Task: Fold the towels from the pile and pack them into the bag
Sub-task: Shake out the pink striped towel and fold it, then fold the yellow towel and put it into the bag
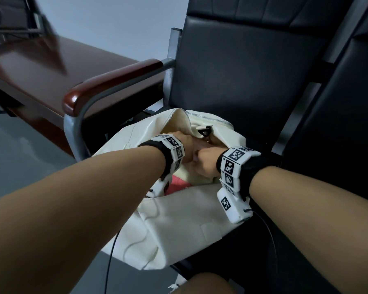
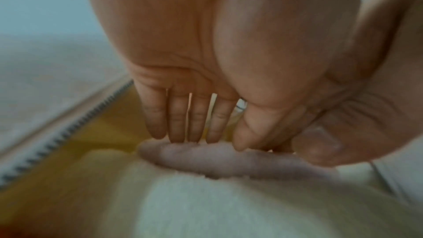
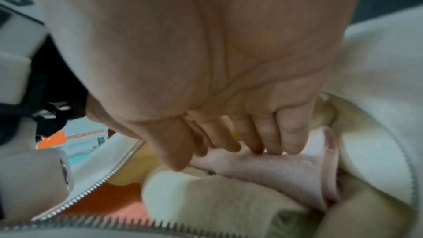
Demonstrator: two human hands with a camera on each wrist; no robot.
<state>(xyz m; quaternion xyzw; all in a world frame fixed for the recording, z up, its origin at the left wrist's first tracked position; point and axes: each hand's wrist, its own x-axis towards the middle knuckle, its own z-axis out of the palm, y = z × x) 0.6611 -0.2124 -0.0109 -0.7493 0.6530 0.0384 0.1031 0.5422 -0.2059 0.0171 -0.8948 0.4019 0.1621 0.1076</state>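
A pink towel (image 3: 263, 167) is pressed down inside the open cream bag (image 1: 179, 225) by straight fingertips of the left hand (image 2: 206, 97) and right hand (image 3: 228, 88). A white towel (image 3: 206, 204) lies just below both palms. No legible writing is shown; only black-and-white marker squares are carried on the wristbands (image 1: 232, 164).

- The bag (image 1: 179, 225), in the lower middle of the head view, is cream-white outside, with a silver zip (image 3: 96, 187) and a yellow lining (image 2: 96, 142).
- The towel (image 3: 263, 167) under the fingers at the middle of the right-wrist view is pale pink.
- A second towel (image 3: 217, 205), lower middle there, is cream-white.
- A third towel (image 1: 177, 181), at the bag's mouth, is coral pink.
- The wristbands (image 1: 232, 166) are white, patterned with black-and-white square codes, over black cuffs.
- The chair (image 1: 253, 71), upper right, is black.
- Its armrest (image 1: 106, 83), left of centre, is glossy red-brown on grey metal.
- The table (image 1: 40, 66), upper left, is dark red-brown.
- The floor (image 1: 13, 158), at left, is grey.
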